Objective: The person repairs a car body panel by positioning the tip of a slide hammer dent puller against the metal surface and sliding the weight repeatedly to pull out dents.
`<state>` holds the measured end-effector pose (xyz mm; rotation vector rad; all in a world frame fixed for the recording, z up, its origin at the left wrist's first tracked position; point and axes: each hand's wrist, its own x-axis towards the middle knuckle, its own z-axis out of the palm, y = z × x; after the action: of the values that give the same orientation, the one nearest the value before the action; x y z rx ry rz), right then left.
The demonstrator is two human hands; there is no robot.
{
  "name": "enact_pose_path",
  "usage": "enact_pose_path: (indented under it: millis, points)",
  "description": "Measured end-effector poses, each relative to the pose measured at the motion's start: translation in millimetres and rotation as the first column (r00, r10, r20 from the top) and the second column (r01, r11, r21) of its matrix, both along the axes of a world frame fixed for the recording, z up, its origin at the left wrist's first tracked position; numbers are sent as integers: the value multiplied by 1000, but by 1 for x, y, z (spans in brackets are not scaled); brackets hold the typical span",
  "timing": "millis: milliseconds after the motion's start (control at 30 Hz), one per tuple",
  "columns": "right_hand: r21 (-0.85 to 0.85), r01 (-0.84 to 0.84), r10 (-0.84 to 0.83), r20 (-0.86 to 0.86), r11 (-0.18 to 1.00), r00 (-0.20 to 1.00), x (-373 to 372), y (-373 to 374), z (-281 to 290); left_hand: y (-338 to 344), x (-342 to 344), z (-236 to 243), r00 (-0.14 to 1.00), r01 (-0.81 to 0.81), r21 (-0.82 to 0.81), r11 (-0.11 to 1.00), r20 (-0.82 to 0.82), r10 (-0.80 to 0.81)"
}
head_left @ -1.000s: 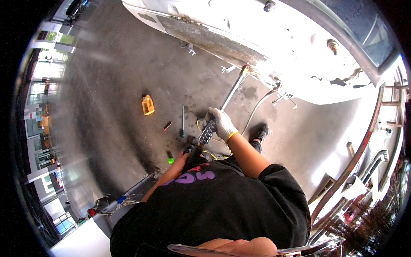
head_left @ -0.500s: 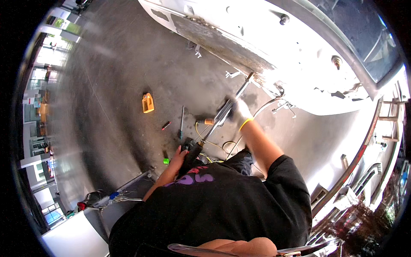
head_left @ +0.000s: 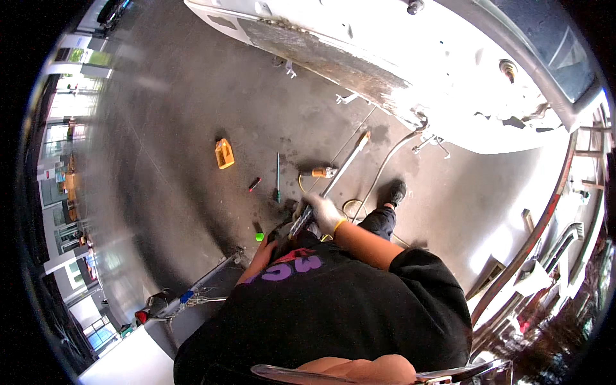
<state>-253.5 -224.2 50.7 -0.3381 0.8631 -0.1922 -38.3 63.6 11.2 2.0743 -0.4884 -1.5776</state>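
Note:
A long slide hammer [head_left: 345, 165] slants up and away from my body, its pale tip apart from the bare, scraped lower edge of the white car panel [head_left: 475, 109]. My right hand [head_left: 326, 214], in a white glove, is closed round the thick sliding part of the tool, close to its dark rear end. Low by my belly, my left hand [head_left: 272, 246] grips that rear end; most of its fingers are hidden in shadow and behind the tool.
On the floor lie a cut yellow jug [head_left: 224, 154], a long screwdriver [head_left: 278, 173], a small red tool [head_left: 255, 184], a green block [head_left: 260, 237] and an orange power tool [head_left: 321, 172]. A hose [head_left: 377, 173] loops near my shoe [head_left: 398, 192]. A curved frame rail [head_left: 553, 215] runs along the right.
My right hand has come back along the slide hammer toward its rear end. The tool's tip has left the panel's lower edge. My shoe now shows beside the hose.

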Motion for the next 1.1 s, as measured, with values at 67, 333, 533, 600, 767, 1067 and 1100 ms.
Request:
enact_pose_path:
  millis: [67, 333, 533, 600, 767, 1067, 1100]
  points:
    - [58, 173, -175, 14, 983, 985, 6, -35, -11, -34, -10, -2, 993, -85, -53, 995, -84, 80]
    - [45, 236, -236, -9, 971, 972, -6, -79, -7, -84, -37, -9, 875, -359, 140, 923, -293, 385]
    - [10, 275, -275, 79, 961, 958, -12, -101, 4, -98, -36, 1, 849, -343, 217, 914, -345, 400]
    - [15, 285, -285, 98, 958, 953, -8, -106, 2, -100, -33, 1, 870, -356, 200, 913, -286, 402]
    - [40, 325, -327, 81, 945, 942, -10, -117, 9, -127, -49, 45, 877, -434, 143, 889, -157, 454]
    - [95, 350, -352, -5, 932, 936, -38, -225, 12, -102, -39, 8, 945, -327, 39, 944, -4, 327]
    - [77, 347, -347, -14, 935, 938, -38, -231, 14, -100, -39, 8, 929, -365, 62, 929, -43, 368]
